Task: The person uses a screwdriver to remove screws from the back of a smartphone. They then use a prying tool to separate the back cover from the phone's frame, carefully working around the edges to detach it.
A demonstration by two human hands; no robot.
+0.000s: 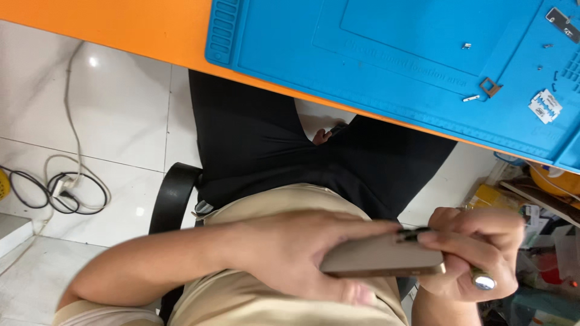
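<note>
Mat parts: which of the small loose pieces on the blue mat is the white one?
The flat square piece near the mat's right end. It is white with dark print; the other loose parts are small grey or brown metal bits.

We see blue mat (393,54) on orange table (139,27), small screws (466,46) and metal bits on mat, coiled cables (60,190) on white tiles (109,108), black chair (172,196).

Bright even light, glare spots on floor tiles (90,61), hands (386,259) slightly blurred.
</note>
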